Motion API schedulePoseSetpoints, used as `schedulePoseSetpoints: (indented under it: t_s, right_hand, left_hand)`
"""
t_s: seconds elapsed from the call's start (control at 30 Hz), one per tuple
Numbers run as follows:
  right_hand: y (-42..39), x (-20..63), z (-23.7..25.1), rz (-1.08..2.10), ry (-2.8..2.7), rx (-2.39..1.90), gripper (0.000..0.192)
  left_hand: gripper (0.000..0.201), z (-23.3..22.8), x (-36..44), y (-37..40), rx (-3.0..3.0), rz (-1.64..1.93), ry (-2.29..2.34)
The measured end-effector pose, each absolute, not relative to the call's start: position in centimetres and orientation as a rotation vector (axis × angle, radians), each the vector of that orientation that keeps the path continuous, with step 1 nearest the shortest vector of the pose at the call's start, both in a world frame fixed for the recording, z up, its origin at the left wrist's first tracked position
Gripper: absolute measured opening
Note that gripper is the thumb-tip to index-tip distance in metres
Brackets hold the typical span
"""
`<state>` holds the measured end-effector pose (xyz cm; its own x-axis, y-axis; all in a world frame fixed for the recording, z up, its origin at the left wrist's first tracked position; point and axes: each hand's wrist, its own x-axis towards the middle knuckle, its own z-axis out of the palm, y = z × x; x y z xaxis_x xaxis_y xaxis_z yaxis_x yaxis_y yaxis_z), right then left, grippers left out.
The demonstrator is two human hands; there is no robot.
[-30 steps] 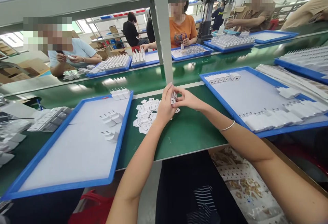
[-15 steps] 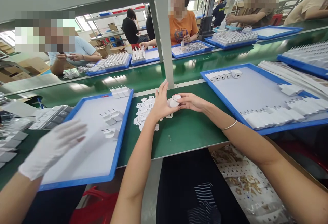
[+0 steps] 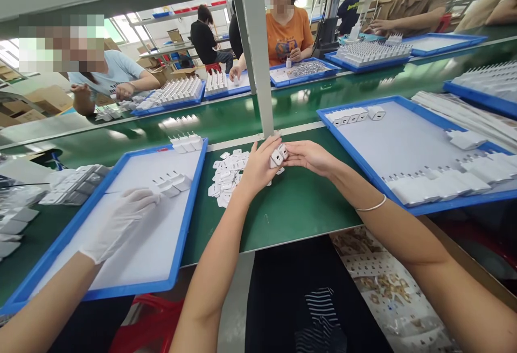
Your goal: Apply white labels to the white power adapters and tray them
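Note:
Two white plug chargers (image 3: 278,156) are held side by side between my hands, with their port ends facing me. My left hand (image 3: 260,166) is closed around their left side, its fingers over the top. From the right, the fingertips of my right hand (image 3: 313,156) grip the other side. Under and beside my left hand is a loose pile of small white cover plates (image 3: 228,173) on the green bench (image 3: 299,207).
At left, a co-worker's white-gloved hand (image 3: 129,213) is over a blue-rimmed tray (image 3: 177,251), by several chargers (image 3: 173,183). Another blue-rimmed tray (image 3: 359,173) at right holds rows of chargers (image 3: 436,178). A metal post (image 3: 262,73) rises just behind my hands.
My left hand has gone from spread fingers to closing around the chargers, which now show their port ends. The gloved hand has moved right across the left tray, where the nearest charger no longer shows.

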<state>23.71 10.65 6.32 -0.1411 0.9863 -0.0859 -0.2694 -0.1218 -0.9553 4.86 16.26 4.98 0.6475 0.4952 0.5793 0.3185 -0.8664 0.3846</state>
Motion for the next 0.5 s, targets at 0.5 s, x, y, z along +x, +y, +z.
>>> schedulePoseSetpoints:
  t_s: [0.5]
  right_hand:
    - [9.3,24.0,8.1,0.882,-1.394,-1.167,0.025]
  left_hand:
    - [0.038,7.2,4.8,14.5,2.123,1.069,0.619]
